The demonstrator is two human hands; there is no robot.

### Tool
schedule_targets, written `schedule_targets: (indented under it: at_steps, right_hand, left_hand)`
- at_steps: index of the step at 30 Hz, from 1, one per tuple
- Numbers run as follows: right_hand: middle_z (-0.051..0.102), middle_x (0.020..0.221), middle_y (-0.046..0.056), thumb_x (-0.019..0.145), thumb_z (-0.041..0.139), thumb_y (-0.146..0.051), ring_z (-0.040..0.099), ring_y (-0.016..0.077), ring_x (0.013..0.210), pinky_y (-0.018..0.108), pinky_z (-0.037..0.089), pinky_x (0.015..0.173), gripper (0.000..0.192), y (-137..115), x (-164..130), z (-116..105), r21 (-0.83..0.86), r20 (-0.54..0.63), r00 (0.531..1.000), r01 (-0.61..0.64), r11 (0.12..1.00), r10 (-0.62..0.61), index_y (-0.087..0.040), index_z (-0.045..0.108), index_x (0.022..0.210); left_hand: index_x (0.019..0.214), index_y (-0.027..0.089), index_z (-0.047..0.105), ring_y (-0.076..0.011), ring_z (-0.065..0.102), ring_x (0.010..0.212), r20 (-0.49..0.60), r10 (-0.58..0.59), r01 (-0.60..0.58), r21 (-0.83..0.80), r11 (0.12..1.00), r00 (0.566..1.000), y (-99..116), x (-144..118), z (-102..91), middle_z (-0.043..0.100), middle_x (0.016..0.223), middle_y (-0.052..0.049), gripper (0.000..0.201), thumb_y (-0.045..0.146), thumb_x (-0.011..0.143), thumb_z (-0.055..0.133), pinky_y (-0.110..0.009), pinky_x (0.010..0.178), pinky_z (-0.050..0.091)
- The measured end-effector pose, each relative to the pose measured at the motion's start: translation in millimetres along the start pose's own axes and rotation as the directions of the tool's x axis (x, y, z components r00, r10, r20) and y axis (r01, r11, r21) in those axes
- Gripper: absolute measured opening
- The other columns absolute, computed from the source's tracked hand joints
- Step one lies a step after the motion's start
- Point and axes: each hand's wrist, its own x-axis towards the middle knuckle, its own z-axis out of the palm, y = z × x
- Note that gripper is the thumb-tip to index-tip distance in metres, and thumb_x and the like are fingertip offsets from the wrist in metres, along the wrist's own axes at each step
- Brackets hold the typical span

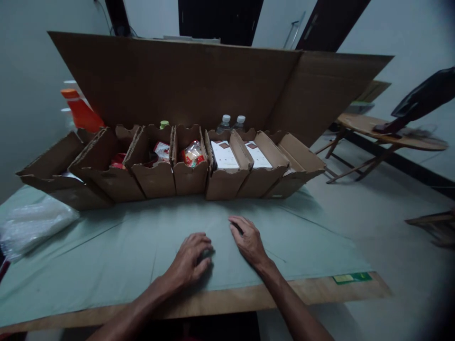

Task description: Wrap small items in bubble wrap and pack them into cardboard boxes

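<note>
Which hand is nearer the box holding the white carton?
Right hand: just below the box with the white carton. Left hand rests lower and further left on the table.

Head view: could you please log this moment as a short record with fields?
left hand: palm down on the green cloth, holds nothing
right hand: flat on the cloth beside the left, holds nothing
ahead of hands: row of open cardboard bins
bin contents: red snack packets, white boxes
behind bins: two water bottles, orange-capped bottle, tall cardboard sheet
far left: clear plastic bag
</note>
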Motion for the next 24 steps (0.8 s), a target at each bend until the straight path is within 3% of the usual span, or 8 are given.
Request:
schedule_targets:
  at_steps: [4,7,11,15,18,20,22,24]
  right_hand:
    - [0.069,0.129,0.012,0.089,0.055,-0.024,0.064,0.0258,0.119,0.044,0.050,0.105,0.043,-13.6,42.8,11.5,-0.007,0.125,0.991,0.048,0.999,-0.047,-0.020,0.065,0.130]
    - [0.068,0.131,0.015,0.085,0.057,-0.025,0.066,0.0281,0.116,0.047,0.052,0.103,0.050,-12.2,70.0,12.8,-0.050,0.140,0.990,-0.002,0.999,0.009,-0.017,0.062,0.134]
    - [0.071,0.125,0.013,0.085,0.058,-0.027,0.070,0.0260,0.104,0.042,0.057,0.091,0.046,-20.0,73.8,-0.1,-0.077,0.145,0.989,0.015,0.997,-0.004,-0.019,0.064,0.130]
    - [0.073,0.118,0.009,0.091,0.055,-0.029,0.071,0.0216,0.096,0.033,0.058,0.082,0.039,-65.7,79.2,-16.0,-0.035,0.100,0.992,0.085,0.996,-0.081,-0.022,0.064,0.128]
    - [0.076,0.102,0.003,0.094,0.052,-0.026,0.071,0.0178,0.084,0.029,0.055,0.080,0.052,-106.7,113.5,-12.1,-0.035,0.094,0.991,0.104,0.994,-0.100,-0.024,0.049,0.146]
    - [0.077,0.094,0.002,0.092,0.053,-0.023,0.071,0.0188,0.080,0.029,0.052,0.078,0.061,-125.4,144.1,-1.4,-0.140,0.122,0.990,0.084,0.987,-0.067,-0.024,0.042,0.152]
    - [0.077,0.089,0.003,0.091,0.054,-0.020,0.071,0.0213,0.079,0.028,0.049,0.074,0.050,-136.4,167.9,10.2,-0.271,0.154,0.988,0.058,0.961,-0.016,-0.023,0.056,0.140]
    - [0.077,0.085,0.006,0.090,0.054,-0.020,0.070,0.0229,0.080,0.028,0.046,0.071,0.028,-142.0,173.8,15.7,-0.336,0.168,0.986,0.052,0.940,0.006,-0.022,0.071,0.113]
  left_hand:
    - [0.108,0.022,0.069,-0.0283,0.060,0.123,-0.045,0.052,-0.053,-0.027,0.998,0.998,3.3,-38.7,-2.9,0.073,0.111,-0.010,0.025,0.018,0.089,0.054,-0.049,0.104,0.048]
    - [0.108,0.021,0.066,-0.0270,0.063,0.115,-0.084,0.069,-0.074,-0.056,0.996,0.994,3.6,-44.3,-3.3,0.075,0.103,-0.009,0.024,0.015,0.089,0.053,-0.047,0.098,0.051]
    - [0.107,0.021,0.064,-0.0262,0.065,0.111,-0.098,0.078,-0.087,-0.082,0.993,0.992,4.4,-40.5,-2.9,0.075,0.102,-0.007,0.025,0.012,0.086,0.053,-0.047,0.096,0.051]
    - [0.106,0.020,0.065,-0.0270,0.066,0.108,-0.108,0.101,-0.107,-0.054,0.993,0.989,9.0,-38.6,-3.2,0.074,0.102,-0.008,0.028,0.010,0.082,0.054,-0.047,0.095,0.052]
    - [0.105,0.020,0.066,-0.0271,0.067,0.106,-0.135,0.096,-0.102,-0.037,0.994,0.986,11.3,-37.8,-2.7,0.075,0.102,-0.009,0.028,0.009,0.082,0.054,-0.047,0.093,0.054]
    - [0.103,0.020,0.067,-0.0255,0.069,0.100,-0.177,0.092,-0.101,-0.040,0.994,0.980,11.2,-37.3,-1.8,0.075,0.099,-0.009,0.027,0.009,0.083,0.054,-0.044,0.089,0.056]
    - [0.102,0.019,0.068,-0.0232,0.070,0.095,-0.252,0.071,-0.086,-0.048,0.995,0.965,10.0,-37.3,-2.0,0.074,0.099,-0.009,0.025,0.009,0.085,0.053,-0.040,0.083,0.058]
    - [0.103,0.020,0.068,-0.0216,0.071,0.095,-0.354,0.036,-0.056,-0.047,0.997,0.935,7.9,-38.4,-5.0,0.074,0.102,-0.010,0.025,0.010,0.087,0.052,-0.037,0.082,0.059]
